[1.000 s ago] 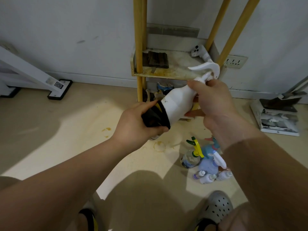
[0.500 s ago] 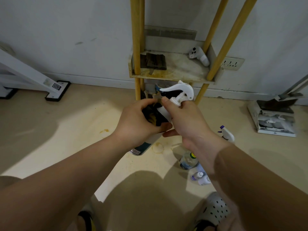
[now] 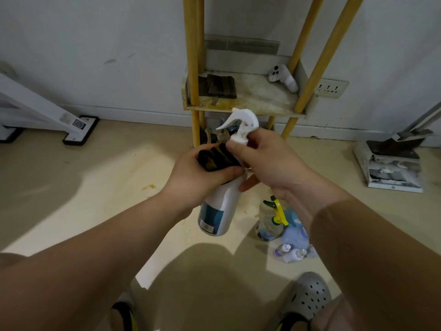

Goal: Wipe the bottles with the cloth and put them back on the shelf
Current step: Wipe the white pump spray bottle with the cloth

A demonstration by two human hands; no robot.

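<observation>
A white spray bottle [image 3: 220, 206] with a blue label hangs nearly upright in front of me, trigger head at the top. My right hand [image 3: 269, 163] grips its neck just under the trigger. My left hand [image 3: 200, 175] holds a dark cloth [image 3: 216, 157] wrapped against the bottle's upper body. Behind them stands the wooden shelf [image 3: 250, 102] with yellow posts. Several other bottles [image 3: 281, 225] lie clustered on the floor at the lower right, one with a yellow-green trigger.
On the shelf lie a dark folded cloth [image 3: 219, 86] and a white controller [image 3: 284, 76]. A dustpan and papers [image 3: 393, 166] sit on the floor at right, a white stand foot [image 3: 78, 130] at left. My sandalled feet [image 3: 306, 299] show at the bottom.
The bottle has swung from tilted, base toward me, to nearly upright with its base down. My left hand with the cloth moved from the base up to the upper body.
</observation>
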